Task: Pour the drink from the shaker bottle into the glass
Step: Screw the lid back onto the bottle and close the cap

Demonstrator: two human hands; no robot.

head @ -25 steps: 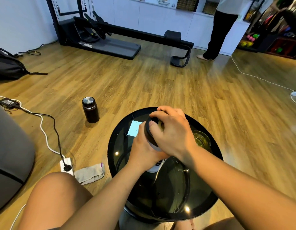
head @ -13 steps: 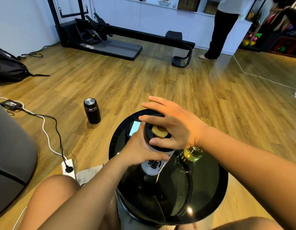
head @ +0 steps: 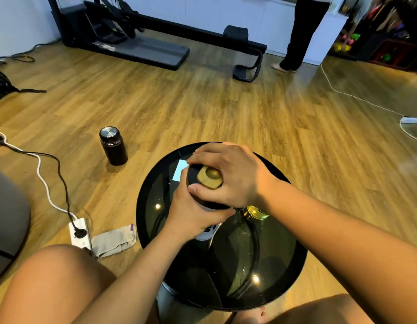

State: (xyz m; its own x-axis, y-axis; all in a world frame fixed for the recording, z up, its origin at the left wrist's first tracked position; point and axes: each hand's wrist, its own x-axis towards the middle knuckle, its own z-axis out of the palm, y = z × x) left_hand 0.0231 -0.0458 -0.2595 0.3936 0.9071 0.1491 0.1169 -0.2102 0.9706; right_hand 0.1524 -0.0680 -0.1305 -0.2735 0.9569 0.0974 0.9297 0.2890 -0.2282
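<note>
The shaker bottle (head: 206, 233) stands upright on the round black glass table (head: 284, 272), white-bodied with a black lid and a gold flip cap (head: 208, 177). My left hand (head: 193, 213) is wrapped around its body. From above, my right hand (head: 233, 176) clasps the lid, fingers curled around its rim beside the gold cap. The glass (head: 256, 212) stands just right of the bottle, mostly hidden under my right wrist; it holds some yellowish liquid.
A dark flask (head: 112, 146) stands on the wooden floor to the left. A power strip (head: 79, 233) with cables and a grey cloth (head: 115, 239) lie near my left knee. A treadmill (head: 142, 46) and a standing person (head: 298, 36) are far behind.
My right hand has spread, then closed again around the lid, and the gold cap now shows. The view has shifted slightly. The bottle stays upright in my left hand.
</note>
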